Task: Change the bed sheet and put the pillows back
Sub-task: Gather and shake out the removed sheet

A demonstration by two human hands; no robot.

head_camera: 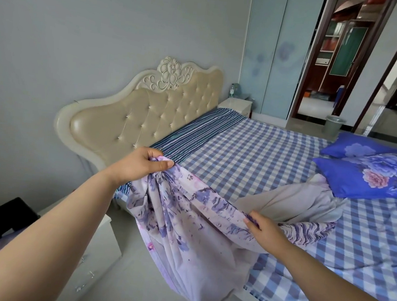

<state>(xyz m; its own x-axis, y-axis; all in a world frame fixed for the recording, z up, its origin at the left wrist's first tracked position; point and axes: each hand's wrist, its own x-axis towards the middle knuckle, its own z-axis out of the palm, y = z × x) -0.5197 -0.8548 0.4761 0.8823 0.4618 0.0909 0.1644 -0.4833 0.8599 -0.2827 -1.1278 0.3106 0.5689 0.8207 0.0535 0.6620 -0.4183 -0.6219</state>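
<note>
Left hand [143, 160]: fist closed on a bunched corner of the floral sheet [185, 222], held up near the head end of the bed, close to the tufted headboard [148, 111]. Right hand [261, 226]: fingers pinched over the sheet's upper edge, lower and nearer the camera. The 2 hands are well apart, the edge stretched between them.

Sheet's long axis runs from the left hand down to the right hand, then trails on toward the foot end. Its middle sags off the bed's near side and hangs toward the floor; the far part lies crumpled on the mattress, plain pale underside showing. Lowest fold is hard to make out against the floor.

Mattress [265, 152]: blue-and-white check cover, with a striped strip along the headboard.

2 blue floral pillows [364, 178] lie stacked toward the right; the far one is cut off by the frame edge, the near one overlaps the crumpled sheet.

White nightstand [235, 105] beyond the bed, a bottle on it, too small to read. Bin [334, 124] on the floor by the doorway.
</note>
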